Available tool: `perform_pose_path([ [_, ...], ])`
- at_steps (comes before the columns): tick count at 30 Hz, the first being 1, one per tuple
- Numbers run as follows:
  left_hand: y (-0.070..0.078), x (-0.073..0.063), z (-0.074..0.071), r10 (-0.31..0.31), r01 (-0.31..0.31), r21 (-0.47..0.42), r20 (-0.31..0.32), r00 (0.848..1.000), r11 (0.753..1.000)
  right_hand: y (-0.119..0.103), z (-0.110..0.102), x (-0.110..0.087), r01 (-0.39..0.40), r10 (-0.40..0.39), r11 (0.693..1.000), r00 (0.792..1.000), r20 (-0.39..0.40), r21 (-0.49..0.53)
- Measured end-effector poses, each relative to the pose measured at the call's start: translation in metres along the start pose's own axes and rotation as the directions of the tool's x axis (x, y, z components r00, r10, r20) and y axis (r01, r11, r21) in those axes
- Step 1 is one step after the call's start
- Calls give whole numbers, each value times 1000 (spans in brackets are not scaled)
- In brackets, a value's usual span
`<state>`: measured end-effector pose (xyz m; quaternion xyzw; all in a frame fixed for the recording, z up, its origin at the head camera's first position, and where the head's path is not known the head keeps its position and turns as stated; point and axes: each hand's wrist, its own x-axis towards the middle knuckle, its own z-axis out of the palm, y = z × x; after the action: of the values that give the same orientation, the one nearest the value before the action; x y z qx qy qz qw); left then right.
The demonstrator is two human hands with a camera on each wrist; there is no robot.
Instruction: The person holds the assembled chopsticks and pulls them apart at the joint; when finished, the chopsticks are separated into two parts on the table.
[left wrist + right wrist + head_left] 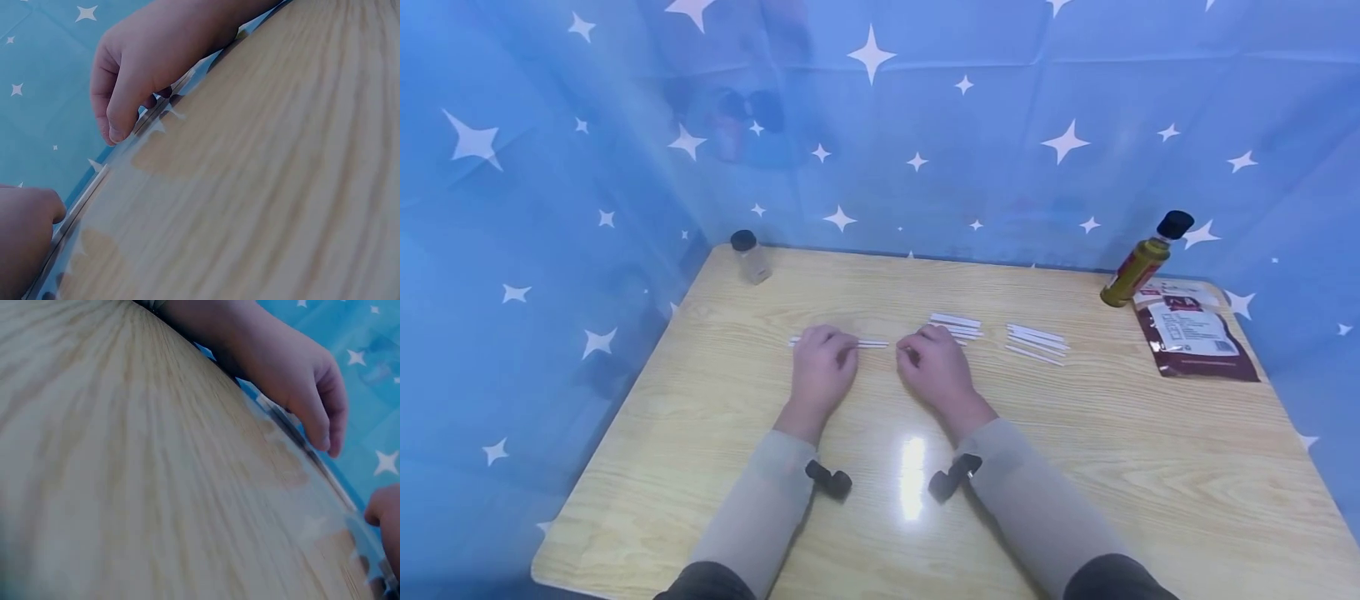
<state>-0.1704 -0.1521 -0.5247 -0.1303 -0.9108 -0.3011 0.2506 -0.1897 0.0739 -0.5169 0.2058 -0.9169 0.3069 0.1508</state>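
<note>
My left hand lies over a few thin white sticks on the table, whose ends show on both sides of it. In the left wrist view the thumb and forefinger of that left hand point down beside the sticks; whether they pinch one is hidden. Just right of the sticks' ends is my right hand, its fingers loosely bent. The right wrist view shows this right hand with fingertips low over the table and nothing visible between them. A second group of white sticks lies partly behind it.
Farther right is another group of white sticks. An oil bottle with a black cap and a brown-and-white packet occupy the back right. A clear jar with a black lid is at the back left. Blue star-patterned curtain surrounds the table.
</note>
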Motion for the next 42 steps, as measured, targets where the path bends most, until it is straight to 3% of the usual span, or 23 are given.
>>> perform_pose_path([
  [8, -12, -3, -18, -40, 42, 49, -45, 998, 998, -11, 9, 7, -8, 8, 1000, 999, 32, 22],
  [12, -20, -6, -27, -94, 97, 86, -34, 995, 992, -14, 14, 10, 5, -7, 999, 999, 42, 42],
  [21, -33, -9, -41, -244, 241, 118, 7, 970, 963, -13, 18, 12, -6, 0, 996, 998, 65, 85],
  [28, -38, -11, -39, -322, 316, 106, 37, 946, 943, -11, 18, 12, -51, 45, 997, 991, 125, 52],
  [34, -38, -13, -36, -317, 310, 107, 56, 947, 945, -10, 18, 11, -41, 34, 998, 990, 138, 52],
  [42, -33, -15, -31, -240, 237, 68, 42, 970, 969, -8, 16, 8, -96, 83, 993, 982, 172, 70],
])
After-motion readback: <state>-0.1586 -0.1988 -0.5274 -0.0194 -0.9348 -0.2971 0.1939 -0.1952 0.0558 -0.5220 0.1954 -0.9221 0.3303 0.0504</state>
